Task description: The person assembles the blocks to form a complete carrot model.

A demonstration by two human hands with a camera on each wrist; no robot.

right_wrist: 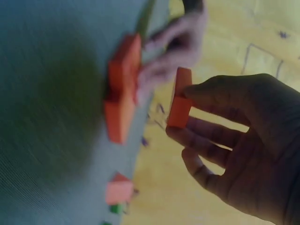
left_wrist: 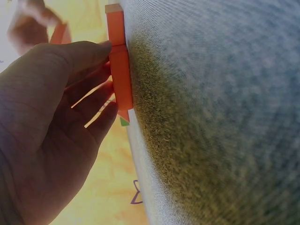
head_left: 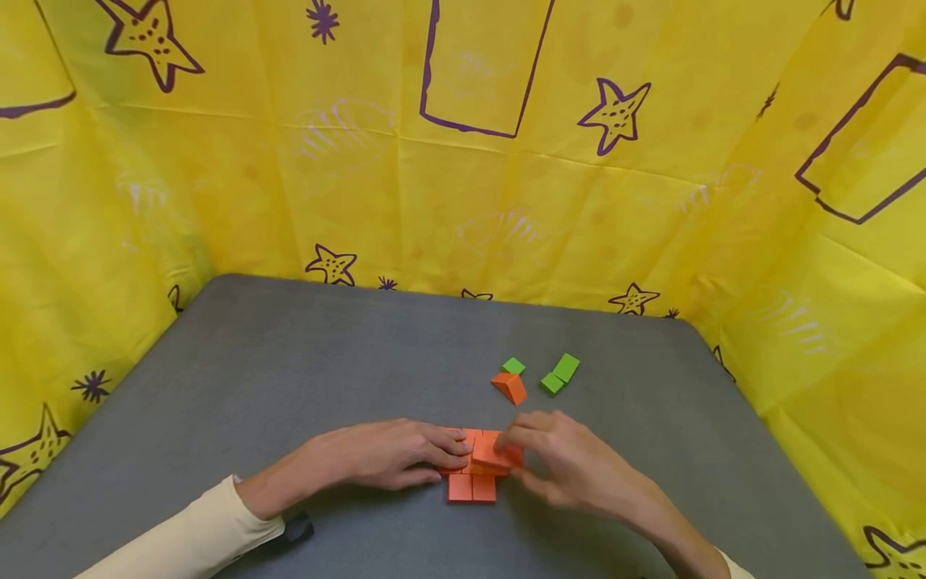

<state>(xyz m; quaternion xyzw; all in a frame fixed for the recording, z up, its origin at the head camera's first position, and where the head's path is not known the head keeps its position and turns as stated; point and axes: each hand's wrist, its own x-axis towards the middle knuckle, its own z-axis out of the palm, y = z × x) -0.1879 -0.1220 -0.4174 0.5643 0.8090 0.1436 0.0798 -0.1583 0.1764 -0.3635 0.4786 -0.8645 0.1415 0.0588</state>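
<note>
Several flat orange blocks (head_left: 472, 488) lie pushed together on the grey table. Across their left part rests my left hand (head_left: 394, 452), fingers extended over the top and thumb by the near side; in the left wrist view the thumb and fingertips touch the block edges (left_wrist: 122, 77). My right hand (head_left: 571, 460) pinches an orange block (right_wrist: 179, 110) between thumb and fingers, holding it above the right part of the group. A line crosses the held block's side; whether it is one piece or two I cannot tell. The left fingers cover part of the group.
Beyond the hands lies an orange wedge-shaped block (head_left: 510, 388) beside a small green block (head_left: 514, 366). Two more green blocks, a longer one (head_left: 567, 367) and a shorter one (head_left: 551, 383), lie to their right. A yellow patterned cloth (head_left: 405, 185) stands around the table's back and sides.
</note>
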